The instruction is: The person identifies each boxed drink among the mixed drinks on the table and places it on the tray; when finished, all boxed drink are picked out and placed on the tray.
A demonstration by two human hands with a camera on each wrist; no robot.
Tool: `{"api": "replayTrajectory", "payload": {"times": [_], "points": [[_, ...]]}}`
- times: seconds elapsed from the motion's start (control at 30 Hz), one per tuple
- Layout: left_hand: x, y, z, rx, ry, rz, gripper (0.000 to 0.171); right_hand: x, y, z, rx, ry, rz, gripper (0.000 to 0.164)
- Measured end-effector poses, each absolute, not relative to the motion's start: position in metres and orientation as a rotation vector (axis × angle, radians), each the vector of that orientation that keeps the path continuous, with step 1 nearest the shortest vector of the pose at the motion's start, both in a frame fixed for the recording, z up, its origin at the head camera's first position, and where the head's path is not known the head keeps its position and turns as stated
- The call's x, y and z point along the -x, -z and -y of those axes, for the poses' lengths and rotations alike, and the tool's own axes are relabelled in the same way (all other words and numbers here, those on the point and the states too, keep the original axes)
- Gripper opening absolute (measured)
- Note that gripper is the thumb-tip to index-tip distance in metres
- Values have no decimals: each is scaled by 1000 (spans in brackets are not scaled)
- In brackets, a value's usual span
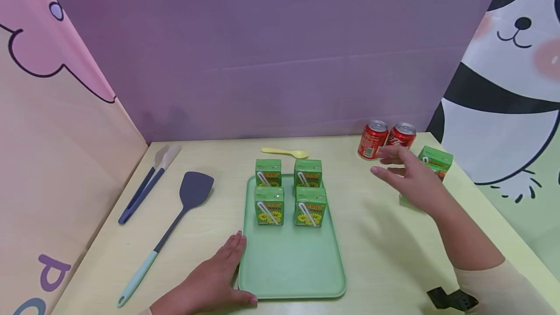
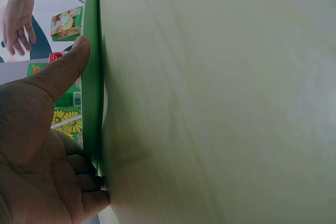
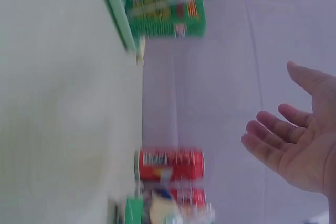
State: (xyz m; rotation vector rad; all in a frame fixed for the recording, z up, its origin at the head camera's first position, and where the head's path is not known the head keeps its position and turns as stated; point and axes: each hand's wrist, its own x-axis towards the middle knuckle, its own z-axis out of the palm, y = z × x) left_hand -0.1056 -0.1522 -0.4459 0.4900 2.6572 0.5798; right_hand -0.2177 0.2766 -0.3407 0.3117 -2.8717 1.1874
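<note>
My left hand (image 1: 214,273) rests against the left edge and near corner of a green tray (image 1: 290,273), thumb at the front rim; the left wrist view shows the thumb (image 2: 65,69) along that rim. On the tray's far half stand several green drink cartons (image 1: 269,206) with straws and yellow flowers printed on them, in two rows. My right hand (image 1: 413,176) is raised over the table's right side, holding nothing, its fingers spread. Beneath and behind it are more green cartons (image 1: 437,157), partly hidden by the hand. The right wrist view shows the empty palm (image 3: 302,145).
Two red soda cans (image 1: 373,140) stand at the back right. A yellow spoon (image 1: 284,152) lies behind the tray. Left of the tray lie a spatula (image 1: 168,232) with a dark blade and tongs (image 1: 148,186) with blue handles. A purple cloth wall (image 1: 280,62) rises at the back.
</note>
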Motion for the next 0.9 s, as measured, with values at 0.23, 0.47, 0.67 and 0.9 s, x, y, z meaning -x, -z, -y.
{"api": "replayTrajectory", "payload": {"times": [0.23, 0.47, 0.67, 0.9], "points": [[108, 448, 151, -486, -555, -2653, 126, 220, 341, -332, -31, -968, 2919, 85], [107, 448, 153, -497, -549, -2660, 127, 226, 354, -370, 91, -762, 2959, 92], [106, 448, 153, -504, -547, -2663, 127, 234, 371, -386, 87, -549, 3031, 94], [106, 449, 153, -506, -545, -2670, 127, 234, 385, -386, 79, -516, 3053, 94]]}}
